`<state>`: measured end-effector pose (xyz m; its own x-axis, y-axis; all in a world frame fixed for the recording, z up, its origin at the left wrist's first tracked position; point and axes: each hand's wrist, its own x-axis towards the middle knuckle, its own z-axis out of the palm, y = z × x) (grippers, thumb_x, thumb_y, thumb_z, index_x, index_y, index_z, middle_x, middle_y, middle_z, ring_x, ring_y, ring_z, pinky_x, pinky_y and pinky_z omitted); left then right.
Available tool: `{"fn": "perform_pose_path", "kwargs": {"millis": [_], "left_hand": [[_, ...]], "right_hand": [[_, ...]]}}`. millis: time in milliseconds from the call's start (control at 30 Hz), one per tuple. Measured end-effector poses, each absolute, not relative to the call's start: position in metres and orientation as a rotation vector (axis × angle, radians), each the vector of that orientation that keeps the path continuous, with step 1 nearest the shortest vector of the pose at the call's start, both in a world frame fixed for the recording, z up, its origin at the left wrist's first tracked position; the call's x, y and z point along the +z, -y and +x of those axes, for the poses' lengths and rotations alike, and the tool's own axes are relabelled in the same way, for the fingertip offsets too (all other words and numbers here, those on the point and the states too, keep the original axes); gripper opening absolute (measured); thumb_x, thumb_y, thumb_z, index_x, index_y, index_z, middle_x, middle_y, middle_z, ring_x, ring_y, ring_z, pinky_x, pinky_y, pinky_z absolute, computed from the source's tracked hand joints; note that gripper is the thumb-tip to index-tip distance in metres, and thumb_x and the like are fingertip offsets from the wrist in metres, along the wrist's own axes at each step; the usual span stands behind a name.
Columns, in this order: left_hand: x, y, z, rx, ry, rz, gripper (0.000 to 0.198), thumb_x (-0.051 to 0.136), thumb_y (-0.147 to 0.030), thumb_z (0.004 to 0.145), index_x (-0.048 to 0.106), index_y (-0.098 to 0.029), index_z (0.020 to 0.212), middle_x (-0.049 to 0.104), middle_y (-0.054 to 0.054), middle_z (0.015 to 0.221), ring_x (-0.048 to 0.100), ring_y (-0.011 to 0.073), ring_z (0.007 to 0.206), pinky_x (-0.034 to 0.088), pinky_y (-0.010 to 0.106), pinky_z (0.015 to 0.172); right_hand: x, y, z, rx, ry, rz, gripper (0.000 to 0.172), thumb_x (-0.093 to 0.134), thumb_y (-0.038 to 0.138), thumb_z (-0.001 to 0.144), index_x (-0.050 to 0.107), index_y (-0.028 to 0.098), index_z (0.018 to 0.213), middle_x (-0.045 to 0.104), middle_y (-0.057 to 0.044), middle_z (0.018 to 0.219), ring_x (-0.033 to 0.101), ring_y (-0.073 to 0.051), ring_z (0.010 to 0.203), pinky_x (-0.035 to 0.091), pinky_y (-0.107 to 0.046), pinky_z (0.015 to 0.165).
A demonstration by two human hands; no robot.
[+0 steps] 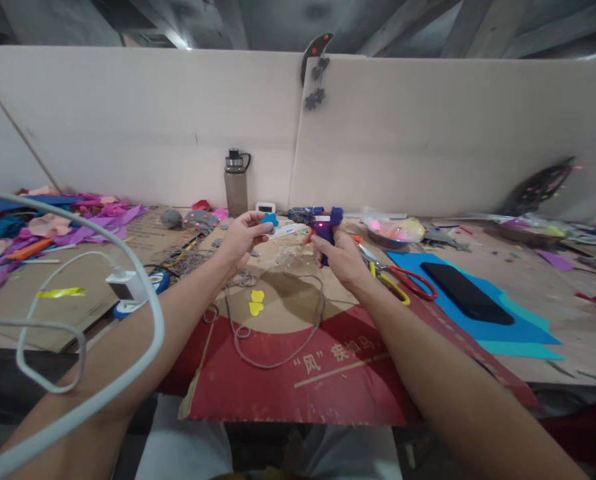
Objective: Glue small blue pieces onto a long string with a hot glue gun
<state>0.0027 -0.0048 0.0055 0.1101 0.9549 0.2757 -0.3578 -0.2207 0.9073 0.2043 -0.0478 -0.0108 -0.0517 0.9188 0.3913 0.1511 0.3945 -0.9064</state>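
Observation:
Pinched between the fingers of my left hand [244, 239] is a small blue felt cutout [269, 219], perhaps flower-shaped. My right hand [342, 255] grips a dark blue hot glue gun [323, 220] by its handle. A red light glows on its side, and its nozzle points left toward the blue cutout, a short gap away. Below the hands, two yellow felt cutouts [257, 302] lie on the cardboard [288, 320]. A grey cord [278, 365] loops around near them.
Scissors with red and yellow handles [413, 281] lie right of my right hand. Beyond them a black phone [465, 293] rests on blue felt sheets [528, 327]. A white cable [153, 307] crosses the left foreground. A bottle [237, 190] stands at the back; coloured felt scraps [113, 223] pile at left.

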Motion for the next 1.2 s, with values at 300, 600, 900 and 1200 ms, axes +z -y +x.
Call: {"fn": "perform_pose_path", "kwargs": {"millis": [300, 600, 900, 1200], "left_hand": [[0.005, 0.000, -0.002, 1.419, -0.803, 1.124, 0.034, 0.080, -0.015, 0.051, 0.061, -0.014, 0.079, 0.060, -0.002, 0.069, 0.049, 0.0031, 0.053, 0.030, 0.015, 0.045], [0.007, 0.000, -0.002, 1.384, -0.766, 1.126, 0.023, 0.073, -0.009, 0.056, 0.056, -0.014, 0.071, 0.051, -0.005, 0.053, 0.041, 0.0028, 0.045, 0.021, 0.016, 0.040], [-0.002, 0.002, 0.004, 1.278, -0.812, 1.182, 0.016, 0.070, -0.008, 0.064, 0.057, -0.013, 0.074, 0.058, -0.001, 0.061, 0.052, 0.0048, 0.047, 0.030, 0.016, 0.041], [-0.005, 0.014, 0.014, 1.180, -0.899, 1.333, 0.012, 0.065, -0.008, 0.071, 0.054, -0.014, 0.071, 0.057, -0.002, 0.053, 0.054, 0.0056, 0.044, 0.026, 0.015, 0.038]], "right_hand": [[-0.035, -0.001, 0.218, 0.747, 1.565, -1.607, 0.016, 0.062, 0.032, 0.072, 0.054, 0.019, 0.073, 0.058, -0.003, 0.064, 0.057, -0.018, 0.064, 0.045, -0.029, 0.059], [-0.028, 0.027, 0.209, -0.054, 1.956, -1.646, 0.022, 0.061, 0.032, 0.078, 0.063, 0.012, 0.088, 0.063, -0.017, 0.097, 0.057, -0.027, 0.094, 0.043, -0.038, 0.082], [-0.048, 0.028, 0.177, 0.375, 2.081, -1.385, 0.012, 0.053, 0.009, 0.074, 0.054, 0.019, 0.067, 0.061, -0.005, 0.074, 0.055, -0.018, 0.074, 0.042, -0.032, 0.073], [-0.034, 0.040, 0.181, 0.619, 1.739, -1.140, 0.008, 0.045, 0.029, 0.082, 0.046, 0.022, 0.078, 0.048, 0.003, 0.067, 0.044, -0.012, 0.060, 0.037, -0.026, 0.058]]}}
